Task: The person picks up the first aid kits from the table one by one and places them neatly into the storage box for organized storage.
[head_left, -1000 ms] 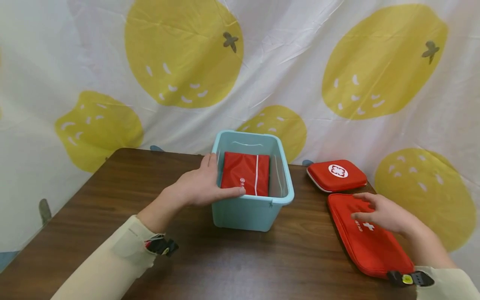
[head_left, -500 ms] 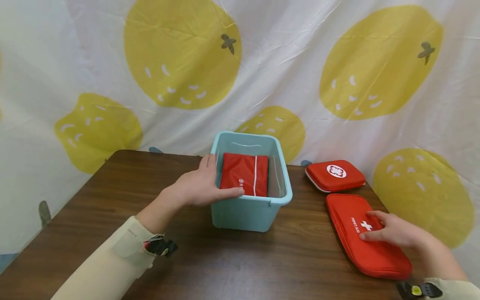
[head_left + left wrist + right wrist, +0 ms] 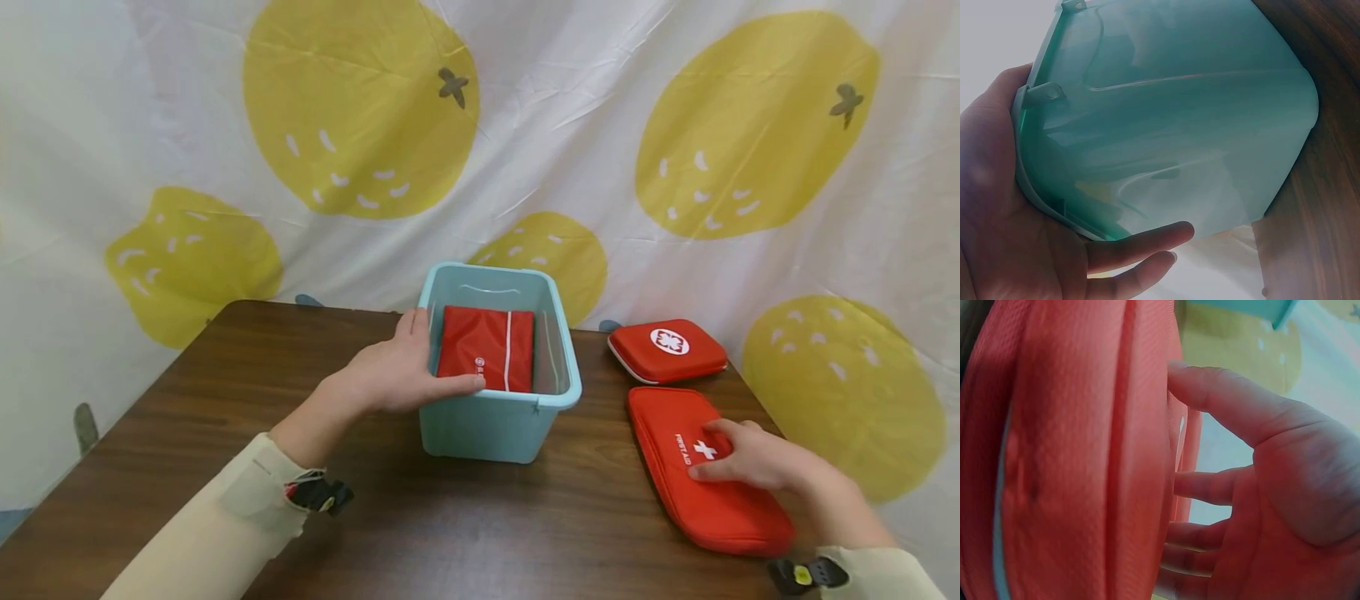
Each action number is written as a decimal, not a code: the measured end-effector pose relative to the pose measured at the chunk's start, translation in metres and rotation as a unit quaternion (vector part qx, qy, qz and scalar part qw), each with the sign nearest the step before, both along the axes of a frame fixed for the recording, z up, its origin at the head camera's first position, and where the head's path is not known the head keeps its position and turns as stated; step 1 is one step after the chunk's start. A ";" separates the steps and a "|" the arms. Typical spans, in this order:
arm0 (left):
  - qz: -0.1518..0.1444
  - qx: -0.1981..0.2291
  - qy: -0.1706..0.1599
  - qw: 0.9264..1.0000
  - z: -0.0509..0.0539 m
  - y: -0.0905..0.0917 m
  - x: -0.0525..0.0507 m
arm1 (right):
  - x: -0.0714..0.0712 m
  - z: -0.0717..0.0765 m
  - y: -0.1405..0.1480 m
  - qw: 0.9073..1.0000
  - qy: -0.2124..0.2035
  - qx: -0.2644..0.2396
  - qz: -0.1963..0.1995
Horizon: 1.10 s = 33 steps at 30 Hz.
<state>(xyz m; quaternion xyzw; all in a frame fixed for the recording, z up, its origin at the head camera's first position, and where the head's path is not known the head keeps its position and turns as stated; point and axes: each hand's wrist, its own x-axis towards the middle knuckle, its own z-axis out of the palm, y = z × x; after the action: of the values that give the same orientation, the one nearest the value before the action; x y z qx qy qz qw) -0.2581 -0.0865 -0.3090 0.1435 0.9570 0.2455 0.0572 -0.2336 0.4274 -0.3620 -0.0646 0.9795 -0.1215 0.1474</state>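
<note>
The left arm (image 3: pixel 225 510), sleeved to the wrist, enters the head view from 7 o'clock and points toward 2; its left hand (image 3: pixel 392 371) is spread, back upward, left thumb (image 3: pixel 457 387) stretched toward 3 o'clock. The right arm (image 3: pixel 847 510) comes in from 4 and points toward 10. Its right hand (image 3: pixel 757 454) is palm down, right thumb (image 3: pixel 712 471) toward 9, apart from the fingers.

Indoor tabletop setup, room type unclear, 1 wood-grain table (image 3: pixel 480 525), fruit-print cloth (image 3: pixel 551 125) behind
</note>
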 end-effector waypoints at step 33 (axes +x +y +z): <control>0.006 0.003 0.000 1.000 -0.001 0.000 0.000 | -0.024 -0.002 -0.102 1.000 -0.006 0.001 -0.013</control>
<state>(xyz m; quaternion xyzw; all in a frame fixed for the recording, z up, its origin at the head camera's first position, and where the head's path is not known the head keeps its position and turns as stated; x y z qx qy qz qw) -0.2584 -0.0861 -0.3101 0.1377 0.9570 0.2491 0.0554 -0.2572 0.3255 -0.3644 -0.0506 0.9795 -0.1227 0.1518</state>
